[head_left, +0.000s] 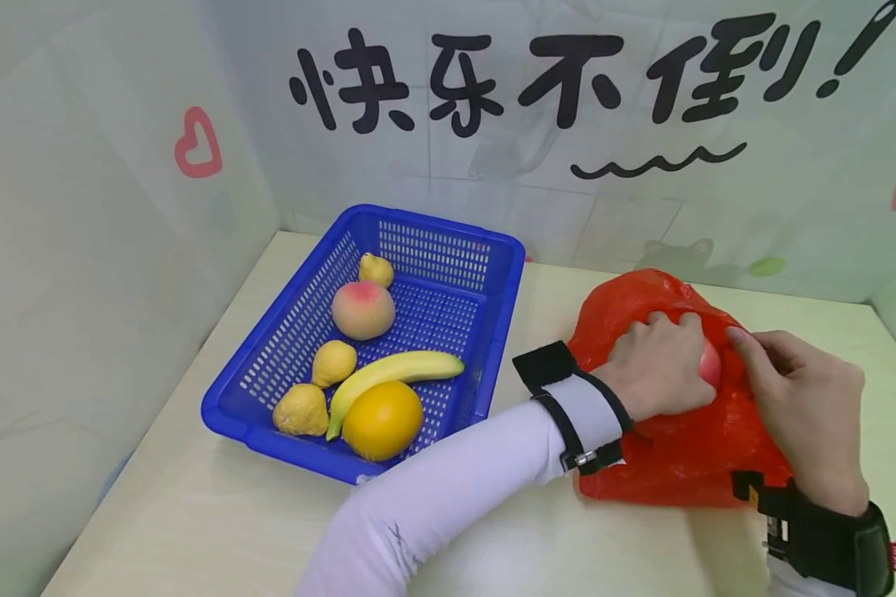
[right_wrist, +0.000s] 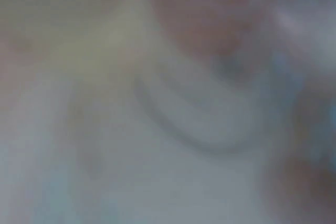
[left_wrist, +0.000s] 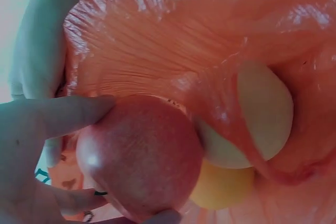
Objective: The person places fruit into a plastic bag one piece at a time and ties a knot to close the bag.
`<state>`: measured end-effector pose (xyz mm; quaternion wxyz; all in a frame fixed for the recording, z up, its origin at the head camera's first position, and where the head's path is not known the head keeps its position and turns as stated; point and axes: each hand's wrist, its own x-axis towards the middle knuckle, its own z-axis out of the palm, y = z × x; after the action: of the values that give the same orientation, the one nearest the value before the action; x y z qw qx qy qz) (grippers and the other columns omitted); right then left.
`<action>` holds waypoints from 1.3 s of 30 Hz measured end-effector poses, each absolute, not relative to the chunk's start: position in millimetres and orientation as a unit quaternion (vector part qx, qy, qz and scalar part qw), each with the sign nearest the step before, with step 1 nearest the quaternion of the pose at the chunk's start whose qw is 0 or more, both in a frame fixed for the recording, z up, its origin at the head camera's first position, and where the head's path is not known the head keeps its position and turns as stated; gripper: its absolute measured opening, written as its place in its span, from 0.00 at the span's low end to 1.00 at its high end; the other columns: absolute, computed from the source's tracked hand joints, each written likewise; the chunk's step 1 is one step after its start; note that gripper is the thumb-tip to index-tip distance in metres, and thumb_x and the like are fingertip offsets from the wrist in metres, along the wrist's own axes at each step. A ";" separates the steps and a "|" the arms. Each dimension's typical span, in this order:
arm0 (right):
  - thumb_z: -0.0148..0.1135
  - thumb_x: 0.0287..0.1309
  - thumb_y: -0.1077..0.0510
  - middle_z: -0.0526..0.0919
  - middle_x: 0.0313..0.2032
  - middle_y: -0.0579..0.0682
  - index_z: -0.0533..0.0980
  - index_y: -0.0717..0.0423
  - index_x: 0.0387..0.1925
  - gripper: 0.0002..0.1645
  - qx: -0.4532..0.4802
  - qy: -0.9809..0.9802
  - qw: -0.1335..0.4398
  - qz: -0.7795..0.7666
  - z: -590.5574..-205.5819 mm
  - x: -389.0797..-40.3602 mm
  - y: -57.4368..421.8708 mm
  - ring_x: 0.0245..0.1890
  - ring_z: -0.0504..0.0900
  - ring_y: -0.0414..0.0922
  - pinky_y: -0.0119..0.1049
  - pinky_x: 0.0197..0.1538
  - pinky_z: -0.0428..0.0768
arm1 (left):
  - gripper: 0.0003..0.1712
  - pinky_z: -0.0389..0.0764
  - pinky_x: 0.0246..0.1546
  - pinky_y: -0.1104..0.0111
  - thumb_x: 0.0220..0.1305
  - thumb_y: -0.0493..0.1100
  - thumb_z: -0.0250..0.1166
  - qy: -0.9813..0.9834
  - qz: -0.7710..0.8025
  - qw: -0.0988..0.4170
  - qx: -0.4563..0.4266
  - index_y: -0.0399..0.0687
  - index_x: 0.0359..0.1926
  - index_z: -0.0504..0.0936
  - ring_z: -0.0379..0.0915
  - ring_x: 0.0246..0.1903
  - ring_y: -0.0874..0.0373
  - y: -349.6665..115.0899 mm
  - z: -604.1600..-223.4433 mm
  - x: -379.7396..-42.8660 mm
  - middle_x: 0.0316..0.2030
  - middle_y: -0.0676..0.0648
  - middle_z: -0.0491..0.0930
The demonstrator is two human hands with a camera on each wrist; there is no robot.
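Note:
My left hand (head_left: 660, 365) reaches into the opening of a red plastic bag (head_left: 679, 464) and grips a red apple (left_wrist: 142, 158); its thumb and fingers lie around the fruit in the left wrist view. Beside the apple, inside the bag, are a pale rounded fruit (left_wrist: 268, 114), partly covered by a fold of plastic, and a yellow fruit (left_wrist: 223, 187). On the bag's right side, my right hand (head_left: 810, 406) pinches the rim between thumb and fingers. The right wrist view is too blurred to make out.
A blue plastic basket (head_left: 220, 419) stands left of the bag. It holds a peach (head_left: 363, 311), a banana (head_left: 406, 366), an orange (head_left: 383, 421) and several small yellow fruits (head_left: 301, 409). A printed cloth wall (head_left: 448, 157) borders the table at the back and left.

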<state>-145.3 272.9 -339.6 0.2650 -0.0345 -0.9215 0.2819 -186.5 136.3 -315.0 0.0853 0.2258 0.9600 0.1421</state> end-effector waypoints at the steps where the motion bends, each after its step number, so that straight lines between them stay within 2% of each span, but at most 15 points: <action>1: 0.64 0.63 0.56 0.85 0.35 0.69 0.84 0.66 0.43 0.16 -0.035 -0.921 0.266 0.281 -339.5 -145.2 272.8 0.23 0.63 0.14 0.05 0.33 0.62 | 0.28 0.76 0.26 0.74 0.59 0.61 0.66 0.959 0.151 0.085 0.224 0.61 0.56 0.68 0.72 0.32 0.62 137.0 -316.0 -187.2 0.40 0.56 0.76; 5: 0.63 0.64 0.55 0.85 0.37 0.70 0.83 0.67 0.44 0.17 -0.042 -0.923 0.266 0.275 -339.0 -144.7 272.5 0.24 0.61 0.13 0.05 0.34 0.61 | 0.30 0.75 0.28 0.74 0.57 0.61 0.68 0.955 0.186 0.087 0.212 0.62 0.56 0.68 0.72 0.34 0.62 141.3 -319.9 -189.1 0.41 0.57 0.75; 10: 0.62 0.65 0.55 0.85 0.38 0.70 0.83 0.67 0.44 0.18 -0.050 -0.922 0.266 0.277 -338.1 -144.4 272.0 0.24 0.62 0.13 0.05 0.34 0.61 | 0.29 0.73 0.26 0.76 0.55 0.61 0.70 0.951 0.219 0.086 0.200 0.59 0.51 0.70 0.71 0.31 0.64 146.7 -324.4 -190.6 0.38 0.57 0.74; 18: 0.62 0.65 0.55 0.85 0.40 0.71 0.83 0.67 0.46 0.18 -0.053 -0.921 0.264 0.281 -336.9 -144.0 271.3 0.26 0.62 0.12 0.04 0.36 0.60 | 0.19 0.70 0.20 0.78 0.57 0.57 0.71 0.924 0.297 0.117 0.211 0.55 0.36 0.71 0.70 0.22 0.67 144.4 -327.6 -195.4 0.22 0.56 0.72; 22: 0.63 0.64 0.55 0.85 0.37 0.71 0.83 0.67 0.43 0.17 -0.042 -0.919 0.275 0.281 -336.9 -144.1 271.7 0.24 0.62 0.11 0.05 0.35 0.61 | 0.18 0.67 0.17 0.77 0.59 0.54 0.70 0.913 0.326 0.133 0.205 0.54 0.29 0.69 0.67 0.17 0.66 144.9 -329.6 -197.6 0.17 0.55 0.67; 26: 0.64 0.63 0.56 0.85 0.35 0.71 0.84 0.68 0.42 0.16 -0.030 -0.918 0.283 0.276 -337.7 -144.3 271.6 0.23 0.61 0.12 0.05 0.33 0.61 | 0.18 0.64 0.16 0.77 0.60 0.54 0.69 0.917 0.316 0.128 0.207 0.53 0.27 0.69 0.65 0.15 0.66 147.7 -332.1 -200.3 0.15 0.55 0.65; 34: 0.64 0.63 0.56 0.84 0.33 0.70 0.83 0.68 0.41 0.16 -0.018 -0.921 0.282 0.269 -339.6 -146.0 270.9 0.22 0.60 0.13 0.05 0.33 0.60 | 0.16 0.65 0.18 0.78 0.62 0.54 0.67 0.921 0.296 0.126 0.220 0.53 0.26 0.71 0.67 0.18 0.66 153.5 -339.8 -208.8 0.16 0.55 0.66; 39: 0.65 0.63 0.57 0.84 0.32 0.70 0.84 0.69 0.40 0.16 -0.015 -0.922 0.282 0.264 -340.3 -147.0 271.5 0.21 0.59 0.13 0.07 0.31 0.60 | 0.16 0.66 0.20 0.78 0.62 0.54 0.67 0.917 0.287 0.145 0.237 0.54 0.26 0.72 0.68 0.20 0.67 155.7 -345.5 -214.4 0.17 0.55 0.67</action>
<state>-147.0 271.5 -340.3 0.2823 -0.0147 -0.9221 0.2641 -214.4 155.7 -345.5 0.1449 0.2371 0.9167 0.2871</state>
